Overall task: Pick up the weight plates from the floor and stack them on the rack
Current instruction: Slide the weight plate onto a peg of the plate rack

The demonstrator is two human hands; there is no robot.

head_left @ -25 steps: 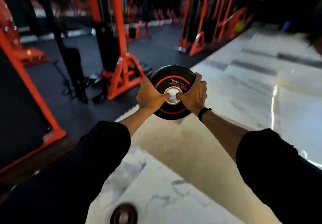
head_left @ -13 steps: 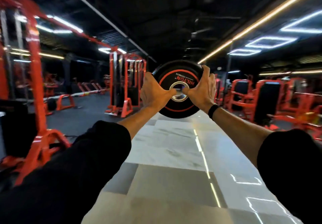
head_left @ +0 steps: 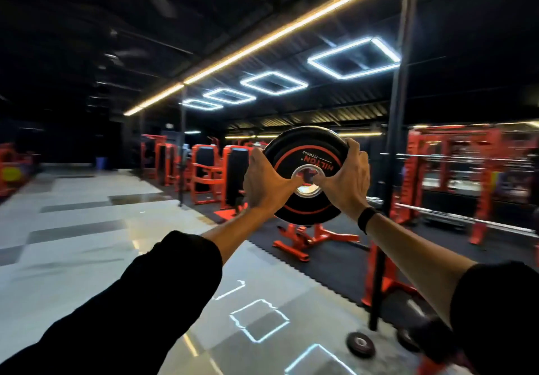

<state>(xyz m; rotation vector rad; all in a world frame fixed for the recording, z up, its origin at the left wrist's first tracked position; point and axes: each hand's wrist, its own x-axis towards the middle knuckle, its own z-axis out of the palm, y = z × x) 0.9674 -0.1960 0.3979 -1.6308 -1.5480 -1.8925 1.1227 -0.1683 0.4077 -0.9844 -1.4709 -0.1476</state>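
I have both arms stretched forward; my left hand (head_left: 269, 183) grips at nine o'clock, my right hand (head_left: 347, 183) at three o'clock, thumbs pointing inward toward each other.

One head-worn wide-angle view looks forward across the gym floor (head_left: 87, 223), ceiling lights (head_left: 274, 82) above.

The weight plate (head_left: 303, 152) looks like matt black rubber with a red printed ring, and its centre hole is lined with a shiny metal sleeve. The floor (head_left: 87, 228) is glossy pale stone tile that mirrors the ceiling lights, bordered by dull black rubber matting (head_left: 329, 261). The machine frames (head_left: 303, 240) are orange-red painted metal, the sleeves (head_left: 151, 301) matt black cloth.
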